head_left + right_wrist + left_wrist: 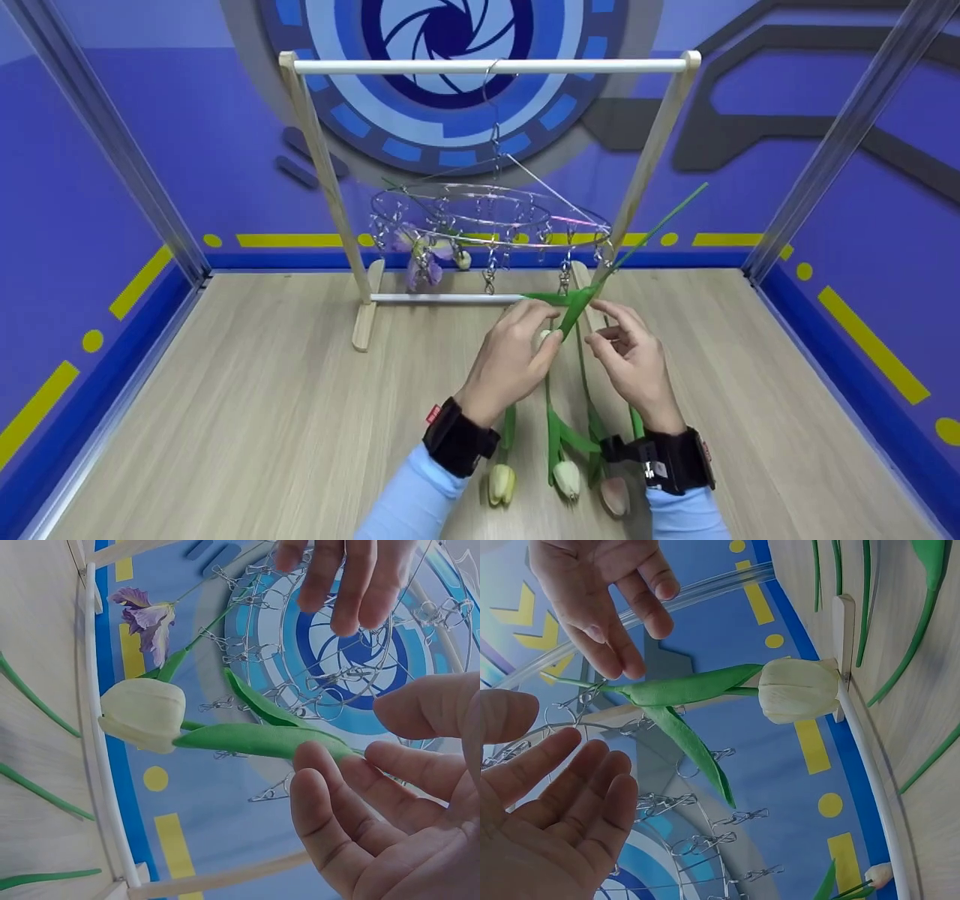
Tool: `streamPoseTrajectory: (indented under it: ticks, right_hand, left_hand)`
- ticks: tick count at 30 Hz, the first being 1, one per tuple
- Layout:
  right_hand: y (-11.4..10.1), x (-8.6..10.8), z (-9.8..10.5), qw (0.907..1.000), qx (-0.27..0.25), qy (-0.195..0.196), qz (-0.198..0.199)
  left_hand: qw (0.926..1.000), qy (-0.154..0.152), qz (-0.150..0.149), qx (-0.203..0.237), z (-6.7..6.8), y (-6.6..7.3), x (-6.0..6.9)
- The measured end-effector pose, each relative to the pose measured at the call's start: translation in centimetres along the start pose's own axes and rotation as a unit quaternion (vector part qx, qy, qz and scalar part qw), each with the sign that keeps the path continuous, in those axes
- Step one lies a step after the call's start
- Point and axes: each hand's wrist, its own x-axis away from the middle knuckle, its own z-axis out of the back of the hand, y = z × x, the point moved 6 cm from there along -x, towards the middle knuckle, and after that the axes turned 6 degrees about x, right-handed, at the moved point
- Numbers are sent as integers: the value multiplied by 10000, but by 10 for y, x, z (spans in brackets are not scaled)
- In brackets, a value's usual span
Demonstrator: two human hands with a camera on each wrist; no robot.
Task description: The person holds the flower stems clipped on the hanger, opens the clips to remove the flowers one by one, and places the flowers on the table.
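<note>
A white tulip [799, 690] with green leaves [255, 739] hangs head-down under the rim of a round metal clip hanger [491, 244]. Its stem [660, 225] runs up past a metal clip [589, 695] at the hanger's right side and seems caught there. My left hand [514, 356] is to the left of the leaves, fingers loosely extended and holding nothing. On the other side, my right hand [634, 356] has loosely bent, parted fingers close to the stem and leaf; whether they touch is unclear. In the head view my left hand mostly hides the blossom.
The hanger hooks over the top bar [480, 67] of a wooden stand. A purple flower [424, 262] and a small pale bud [463, 260] hang at its left. On the table lie a yellow tulip [502, 484], a white one [567, 480] and a pinkish one [615, 496].
</note>
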Motion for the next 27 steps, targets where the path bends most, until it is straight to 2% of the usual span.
streamPoseTrajectory:
  ticks: [6,14,23,27]
  right_hand:
    - [0,-1,1,9999,-95,42,42]
    - [1,-3,0,9995,-286,104,114]
    - [3,-3,-2,9994,-331,-27,-7]
    - [5,-3,-2,9993,-334,-69,-133]
  left_hand:
    - [9997,-153,187,-87,-9,-3,-6]
    - [9992,-274,270,-109,-22,-7,-13]
    - [9976,-350,492,-324,-34,-14,-20]
    - [9983,-325,433,-232,-37,-15,-22]
